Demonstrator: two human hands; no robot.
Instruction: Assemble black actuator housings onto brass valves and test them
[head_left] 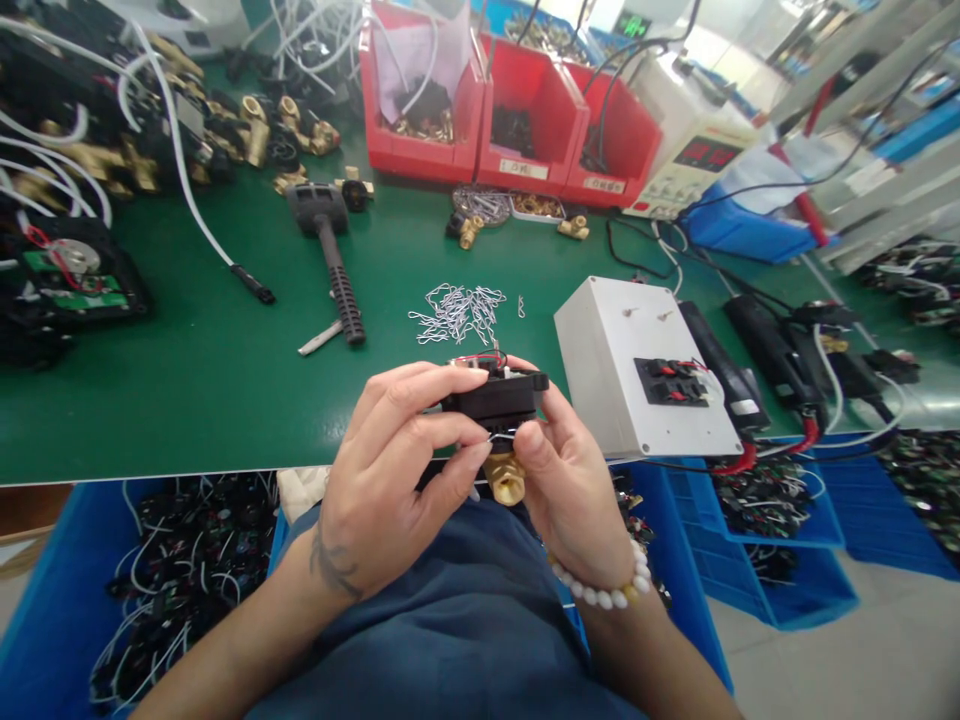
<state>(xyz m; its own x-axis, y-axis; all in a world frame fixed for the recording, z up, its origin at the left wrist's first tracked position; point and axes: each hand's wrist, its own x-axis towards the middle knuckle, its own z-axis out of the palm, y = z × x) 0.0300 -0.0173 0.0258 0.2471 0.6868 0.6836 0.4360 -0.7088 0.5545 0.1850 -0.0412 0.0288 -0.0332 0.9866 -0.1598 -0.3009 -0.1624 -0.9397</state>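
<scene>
Above my lap, a black device with a brass fitting under it is held between both hands. My right hand is wrapped round its right side, the thumb beside the brass. With thumb and fingertips my left hand pinches a thin metal clip at the joint between the black body and the brass; its index finger rests on the black top. Just beyond, a pile of wire clips lies on the green table, with a single clip to its right.
A black mallet lies left of the clips. A white switch box stands on the right. Red bins and a power supply are at the back. Blue crates of parts flank my lap; brass-fitted units crowd the back left.
</scene>
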